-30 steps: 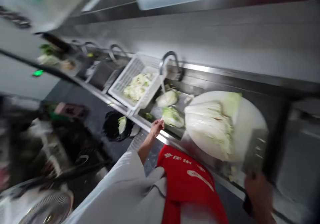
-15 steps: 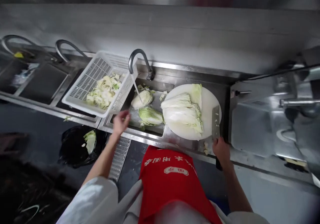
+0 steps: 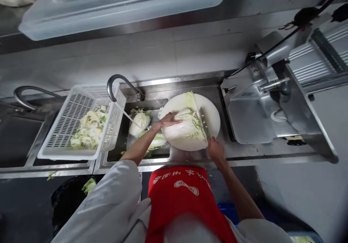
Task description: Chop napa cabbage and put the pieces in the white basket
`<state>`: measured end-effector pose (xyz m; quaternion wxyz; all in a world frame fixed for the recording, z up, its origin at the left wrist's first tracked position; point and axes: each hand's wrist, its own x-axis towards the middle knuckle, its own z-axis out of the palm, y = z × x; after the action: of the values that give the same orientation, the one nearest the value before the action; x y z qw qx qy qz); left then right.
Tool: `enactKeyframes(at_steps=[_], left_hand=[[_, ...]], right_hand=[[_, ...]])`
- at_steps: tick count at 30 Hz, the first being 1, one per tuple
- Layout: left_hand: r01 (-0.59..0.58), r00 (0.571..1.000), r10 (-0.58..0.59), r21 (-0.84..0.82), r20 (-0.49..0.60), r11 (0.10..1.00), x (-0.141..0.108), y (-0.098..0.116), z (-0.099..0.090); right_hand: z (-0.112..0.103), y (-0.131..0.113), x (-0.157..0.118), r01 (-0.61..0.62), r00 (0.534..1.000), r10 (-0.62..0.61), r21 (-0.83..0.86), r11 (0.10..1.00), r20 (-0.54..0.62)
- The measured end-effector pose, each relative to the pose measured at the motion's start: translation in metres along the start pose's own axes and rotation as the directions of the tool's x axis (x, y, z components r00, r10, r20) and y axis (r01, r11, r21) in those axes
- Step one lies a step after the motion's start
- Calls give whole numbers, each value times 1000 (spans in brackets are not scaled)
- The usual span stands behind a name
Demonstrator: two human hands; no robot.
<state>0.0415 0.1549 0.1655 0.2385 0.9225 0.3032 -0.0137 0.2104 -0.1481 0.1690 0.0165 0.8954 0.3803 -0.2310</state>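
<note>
A halved napa cabbage (image 3: 182,130) lies on a round white cutting board (image 3: 213,109). My left hand (image 3: 168,120) holds its pale stem end from the left. On the right, my right hand (image 3: 216,150) is closed round the handle of a cleaver (image 3: 204,122). The blade stands on edge against the leafy end; how deep it reaches is hidden. A loose leaf (image 3: 189,100) lies behind the cabbage. Left of the board, another napa cabbage (image 3: 140,123) sits in the sink under running water, with a second one (image 3: 157,142) partly behind my left forearm.
A white plastic basket (image 3: 57,127) with cut cabbage stands left of the running faucet (image 3: 119,77). Below it is a black bag (image 3: 63,199) with scraps. A metal machine (image 3: 252,120) stands at the right. A shelf with a plastic tub (image 3: 122,7) hangs above.
My left hand has moved right from beside the sink onto the cabbage. My right hand has brought the cleaver left, from the board's right edge to the leafy end. The view has shifted.
</note>
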Motion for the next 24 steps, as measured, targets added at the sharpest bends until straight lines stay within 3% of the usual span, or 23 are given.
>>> enactKeyframes(at_steps=[2, 3, 6, 9, 15, 18, 24], left_hand=[[96, 980, -106, 67, 168, 993, -11, 16, 11], [136, 970, -156, 119, 184, 984, -16, 23, 19], [205, 974, -223, 263, 42, 943, -29, 41, 43], [235, 972, -211, 330, -106, 914, -33, 49, 58], [231, 972, -198, 359, -128, 904, -32, 50, 58], [222, 974, -191, 365, -119, 904, -31, 51, 59], [224, 975, -214, 295, -65, 929, -27, 47, 55]], right_hand=[[-1, -10, 2, 44, 998, -44, 2, 999, 42], [-4, -13, 4, 56, 997, -56, 2, 998, 60], [-16, -17, 7, 46, 997, -44, -21, 999, 62], [-34, -21, -1, 22, 999, -21, -52, 998, 25], [-57, -36, -19, 93, 991, -82, -103, 990, 109], [-59, -45, -2, 126, 983, -109, -109, 986, 150], [-43, -79, 60, 129, 982, -117, -78, 989, 146]])
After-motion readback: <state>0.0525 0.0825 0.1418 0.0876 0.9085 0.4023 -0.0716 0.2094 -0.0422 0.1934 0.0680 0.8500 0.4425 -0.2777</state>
